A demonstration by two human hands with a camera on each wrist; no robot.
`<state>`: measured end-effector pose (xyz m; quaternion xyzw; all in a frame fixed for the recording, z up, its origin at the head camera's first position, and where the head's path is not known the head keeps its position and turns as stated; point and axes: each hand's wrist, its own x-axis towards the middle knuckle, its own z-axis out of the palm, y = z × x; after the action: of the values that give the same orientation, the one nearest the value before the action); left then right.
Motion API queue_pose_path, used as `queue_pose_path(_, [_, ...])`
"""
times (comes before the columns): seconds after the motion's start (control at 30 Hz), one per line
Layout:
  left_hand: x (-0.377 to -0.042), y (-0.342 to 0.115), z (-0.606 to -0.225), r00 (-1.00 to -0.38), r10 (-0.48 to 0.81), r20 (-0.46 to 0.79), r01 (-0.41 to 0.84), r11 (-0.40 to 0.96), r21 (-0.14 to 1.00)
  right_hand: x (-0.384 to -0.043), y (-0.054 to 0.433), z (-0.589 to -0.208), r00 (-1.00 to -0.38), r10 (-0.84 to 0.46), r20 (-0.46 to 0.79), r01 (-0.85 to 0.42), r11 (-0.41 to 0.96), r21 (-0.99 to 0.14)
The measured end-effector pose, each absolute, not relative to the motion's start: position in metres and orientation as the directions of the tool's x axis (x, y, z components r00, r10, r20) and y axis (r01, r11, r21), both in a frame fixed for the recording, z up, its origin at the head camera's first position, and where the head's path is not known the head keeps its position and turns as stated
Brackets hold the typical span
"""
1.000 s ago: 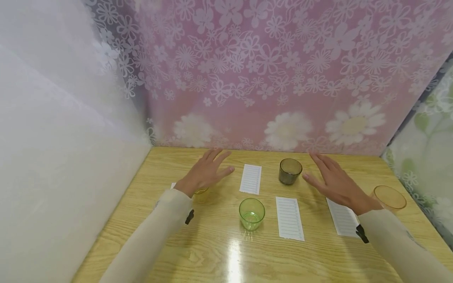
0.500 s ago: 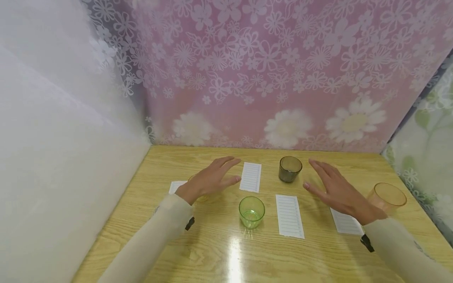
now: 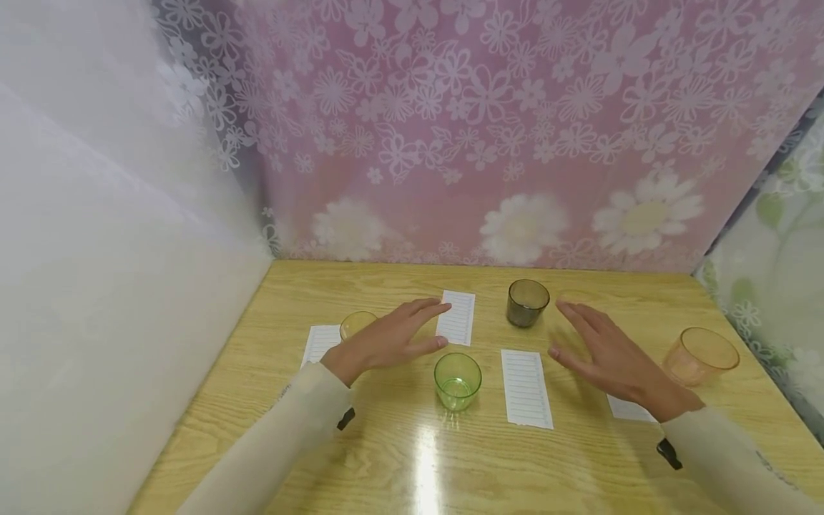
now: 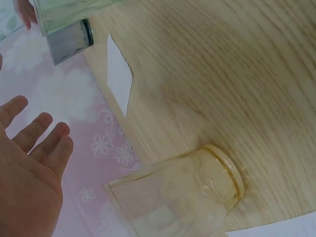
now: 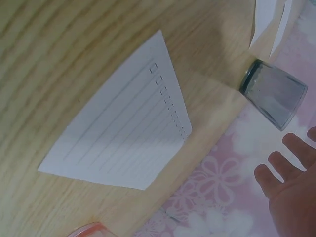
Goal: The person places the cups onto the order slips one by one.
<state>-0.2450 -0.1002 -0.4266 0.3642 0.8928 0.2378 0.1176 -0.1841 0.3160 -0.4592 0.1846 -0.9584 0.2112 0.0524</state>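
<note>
a person's two hands reach forward above a wooden table (image 3: 373, 458), palms roughly facing each other and well apart. the left hand (image 3: 391, 339) and the right hand (image 3: 606, 355) both have fingers stretched out and slightly spread, thumbs held away — neither grips anything.

four see-through cups stand upright around them. a green cup (image 3: 457, 390) is between the hands, just beside the left thumb and a little closer to the person. a smoky grey cup (image 3: 526, 309), also between them, is near the right fingertips. a yellow cup (image 4: 177, 192) is to the left of the left hand, which partly hides it in the head view; an orange cup (image 3: 700, 357) is to the right of the right hand.

a lined paper slip (image 5: 126, 128) lies partly hidden below the right wrist. beyond the fingertips hangs a pink flowered cloth (image 3: 476, 143).
</note>
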Motion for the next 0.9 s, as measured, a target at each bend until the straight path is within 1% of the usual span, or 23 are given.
queue_pose_path(0.23, [-0.234, -0.096, -0.430, -0.684, 0.728, -0.048, 0.603, 0.600, 0.526, -0.173, 0.311, -0.466, -0.917, -0.361, 0.168, -0.398, 0.843, -0.361])
queue_pose_path(0.5, [-0.226, -0.091, -0.436, -0.652, 0.754, -0.076, 0.623, 0.590, 0.513, -0.164, 0.306, -0.481, -0.899, -0.404, 0.169, -0.438, 0.833, -0.339])
queue_pose_path(0.63, [-0.223, -0.088, -0.441, -0.639, 0.765, -0.083, 0.636, 0.586, 0.502, -0.161, 0.306, -0.489, -0.881, -0.432, 0.194, -0.473, 0.823, -0.314])
queue_pose_path(0.9, [-0.219, -0.085, -0.450, -0.635, 0.767, -0.090, 0.650, 0.594, 0.475, -0.158, 0.304, -0.500, -0.834, -0.502, 0.230, -0.549, 0.797, -0.250])
